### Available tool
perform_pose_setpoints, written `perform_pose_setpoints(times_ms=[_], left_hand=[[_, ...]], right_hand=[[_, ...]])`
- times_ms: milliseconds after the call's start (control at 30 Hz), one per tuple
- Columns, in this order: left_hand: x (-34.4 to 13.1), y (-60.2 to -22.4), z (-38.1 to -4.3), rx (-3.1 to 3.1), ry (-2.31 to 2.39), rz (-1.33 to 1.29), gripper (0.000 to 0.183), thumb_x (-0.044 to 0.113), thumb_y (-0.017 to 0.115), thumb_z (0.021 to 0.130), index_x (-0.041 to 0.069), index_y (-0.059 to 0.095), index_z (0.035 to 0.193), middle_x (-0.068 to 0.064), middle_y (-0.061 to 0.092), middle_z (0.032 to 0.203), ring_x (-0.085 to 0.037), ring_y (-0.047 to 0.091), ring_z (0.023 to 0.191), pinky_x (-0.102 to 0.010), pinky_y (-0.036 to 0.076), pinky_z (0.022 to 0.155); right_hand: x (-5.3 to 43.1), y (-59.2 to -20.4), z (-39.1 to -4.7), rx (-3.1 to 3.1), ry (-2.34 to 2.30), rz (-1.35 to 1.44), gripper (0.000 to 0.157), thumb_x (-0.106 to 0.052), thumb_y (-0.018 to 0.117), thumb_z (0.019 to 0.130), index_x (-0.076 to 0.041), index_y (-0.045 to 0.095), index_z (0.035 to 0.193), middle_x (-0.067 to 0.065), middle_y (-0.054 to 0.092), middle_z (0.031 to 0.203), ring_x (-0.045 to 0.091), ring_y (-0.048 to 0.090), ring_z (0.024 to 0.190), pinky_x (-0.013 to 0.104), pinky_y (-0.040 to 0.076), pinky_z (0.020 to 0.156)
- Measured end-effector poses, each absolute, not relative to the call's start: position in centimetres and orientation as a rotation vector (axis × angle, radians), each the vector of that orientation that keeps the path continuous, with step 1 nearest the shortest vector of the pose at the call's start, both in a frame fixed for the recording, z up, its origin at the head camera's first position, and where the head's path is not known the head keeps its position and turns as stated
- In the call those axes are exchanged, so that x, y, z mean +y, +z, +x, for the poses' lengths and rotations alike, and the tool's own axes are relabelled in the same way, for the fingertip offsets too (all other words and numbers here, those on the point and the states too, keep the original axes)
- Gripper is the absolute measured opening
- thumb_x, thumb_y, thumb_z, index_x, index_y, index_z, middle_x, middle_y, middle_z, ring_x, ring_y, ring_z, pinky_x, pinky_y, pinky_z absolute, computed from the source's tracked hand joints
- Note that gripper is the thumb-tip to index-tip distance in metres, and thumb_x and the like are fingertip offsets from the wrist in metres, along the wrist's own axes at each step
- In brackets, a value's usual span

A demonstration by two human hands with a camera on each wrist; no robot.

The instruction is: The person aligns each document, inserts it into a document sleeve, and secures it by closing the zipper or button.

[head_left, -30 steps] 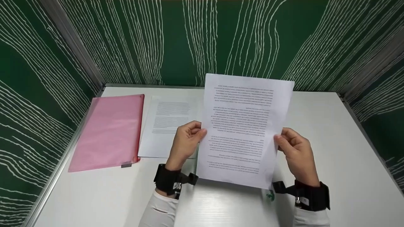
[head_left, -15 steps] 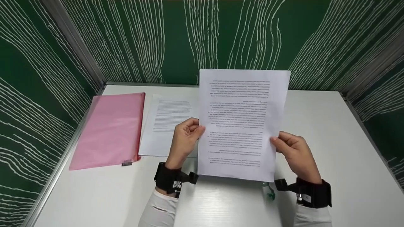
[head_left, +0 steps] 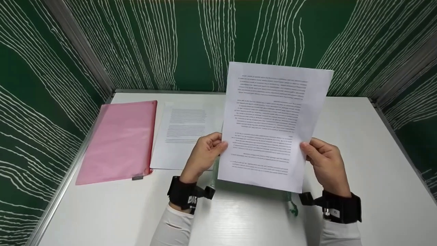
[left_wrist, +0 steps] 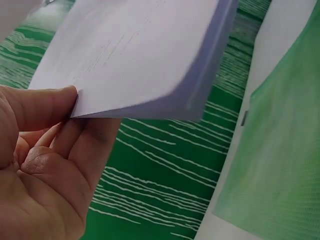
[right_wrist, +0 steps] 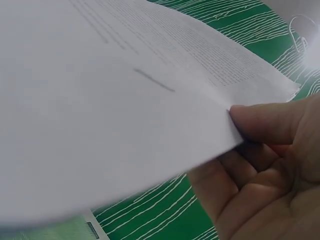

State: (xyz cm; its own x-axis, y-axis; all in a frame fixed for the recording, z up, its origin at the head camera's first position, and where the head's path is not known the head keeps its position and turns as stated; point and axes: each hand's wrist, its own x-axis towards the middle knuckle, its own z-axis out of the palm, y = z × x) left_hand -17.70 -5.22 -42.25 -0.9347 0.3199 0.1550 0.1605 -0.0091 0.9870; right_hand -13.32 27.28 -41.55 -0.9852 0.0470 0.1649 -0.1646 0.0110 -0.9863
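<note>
Printed sheets of paper are held up above the table, tilted, text facing the head camera. My left hand pinches their left edge between thumb and fingers. On the opposite edge my right hand pinches in the same way. The left wrist view shows another sheet layer behind the front page. Below the papers lies a green mesh pouch; the head view shows little more than its green edge and zipper end, the rest being hidden.
On the white table, a pink zip pouch lies at the left. Beside it rests another printed sheet, partly covered by the left hand and held papers. Green walls with white lines enclose the table's back and sides.
The held papers have risen and shifted slightly right, tilting along the way. More of the green pouch's edges shows beneath them. Both hands keep their grip; the pink pouch stays put.
</note>
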Motion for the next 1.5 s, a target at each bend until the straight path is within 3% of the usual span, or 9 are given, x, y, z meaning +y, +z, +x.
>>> perform_pose_setpoints(times_ms=[333, 533, 700, 933, 1167, 1400, 1500], left_hand=[[-5.4, -42.3, -17.7, 2.127, 2.104, 0.505, 0.011, -0.001, 0.06, 0.101, -0.01, 0.066, 0.105, -0.016, 0.075, 0.092, -0.011, 0.061, 0.072, -0.023, 0.045, 0.065], [-5.5, -42.2, -17.8, 2.162, 2.073, 0.509, 0.012, 0.003, 0.06, 0.103, -0.006, 0.065, 0.099, -0.008, 0.071, 0.084, -0.012, 0.054, 0.067, -0.022, 0.033, 0.057], [-5.6, -42.3, -17.9, 2.174, 2.107, 0.521, 0.015, 0.005, 0.06, 0.103, -0.007, 0.067, 0.101, -0.014, 0.075, 0.088, -0.011, 0.062, 0.071, -0.022, 0.042, 0.06], [-5.7, -42.4, -18.0, 2.267, 2.091, 0.564, 0.015, 0.005, 0.061, 0.102, -0.007, 0.065, 0.093, -0.014, 0.07, 0.077, -0.009, 0.04, 0.052, -0.02, 0.024, 0.049], [-5.4, -42.5, -17.9, 2.217, 2.117, 0.544, 0.014, 0.004, 0.061, 0.102, -0.008, 0.069, 0.101, -0.018, 0.074, 0.085, -0.011, 0.059, 0.064, -0.02, 0.038, 0.054], [-4.5, -42.8, -17.9, 2.181, 2.2, 0.493, 0.014, 0.003, 0.063, 0.101, -0.01, 0.068, 0.099, -0.019, 0.075, 0.086, -0.01, 0.061, 0.064, -0.02, 0.041, 0.055], [-4.2, -42.8, -17.9, 2.163, 2.223, 0.494, 0.015, 0.003, 0.064, 0.1, -0.011, 0.068, 0.102, -0.022, 0.075, 0.09, -0.01, 0.067, 0.069, -0.021, 0.049, 0.06]], right_hand=[[27.2, -41.5, -13.4, -2.143, 2.095, 0.139, 0.038, -0.016, 0.064, 0.103, 0.016, 0.065, 0.123, 0.006, 0.077, 0.108, 0.015, 0.074, 0.089, 0.023, 0.057, 0.071], [27.3, -41.6, -13.4, -2.219, 2.06, 0.178, 0.038, -0.015, 0.064, 0.103, 0.016, 0.065, 0.125, 0.003, 0.077, 0.109, 0.014, 0.074, 0.092, 0.024, 0.058, 0.077], [27.6, -41.6, -13.5, -2.326, 2.006, 0.256, 0.034, -0.011, 0.064, 0.103, 0.014, 0.065, 0.126, 0.003, 0.078, 0.11, 0.015, 0.075, 0.095, 0.026, 0.059, 0.079], [27.8, -41.7, -13.6, -2.331, 2.017, 0.269, 0.031, -0.005, 0.066, 0.1, 0.013, 0.066, 0.125, 0.006, 0.079, 0.108, 0.017, 0.075, 0.093, 0.028, 0.059, 0.075], [27.7, -42.3, -13.9, -2.307, 2.003, 0.252, 0.033, -0.008, 0.065, 0.102, 0.014, 0.066, 0.125, 0.003, 0.079, 0.107, 0.018, 0.077, 0.087, 0.028, 0.06, 0.073], [27.7, -42.2, -13.9, -2.279, 1.937, 0.163, 0.032, -0.01, 0.067, 0.101, 0.015, 0.068, 0.121, 0.001, 0.079, 0.101, 0.015, 0.076, 0.083, 0.026, 0.059, 0.07], [27.8, -42.1, -13.8, -2.234, 1.957, 0.121, 0.031, -0.01, 0.068, 0.1, 0.015, 0.069, 0.119, 0.001, 0.079, 0.099, 0.014, 0.076, 0.083, 0.025, 0.059, 0.069]])
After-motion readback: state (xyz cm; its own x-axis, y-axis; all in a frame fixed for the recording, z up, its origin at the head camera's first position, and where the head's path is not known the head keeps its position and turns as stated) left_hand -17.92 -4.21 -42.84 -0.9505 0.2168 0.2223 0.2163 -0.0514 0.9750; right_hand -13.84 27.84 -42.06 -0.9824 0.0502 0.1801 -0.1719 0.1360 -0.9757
